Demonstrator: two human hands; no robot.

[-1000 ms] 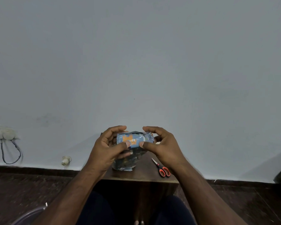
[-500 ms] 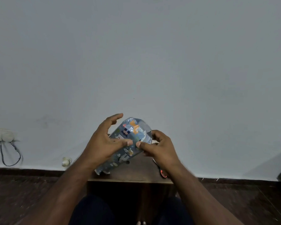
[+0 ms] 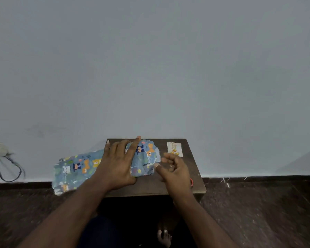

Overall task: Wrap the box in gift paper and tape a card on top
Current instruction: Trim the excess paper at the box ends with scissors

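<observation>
I have just laid the box (image 3: 143, 158) down on the table (image 3: 195, 169), left hand (image 3: 116, 163) flat across it, right hand (image 3: 175, 167) loosely curled and empty (card (image 3: 174, 149) waits, untaped).

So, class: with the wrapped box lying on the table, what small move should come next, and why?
Probably the right hand reaches for the card: the left hand presses the box flat, and the card lies loose beside it.
</observation>
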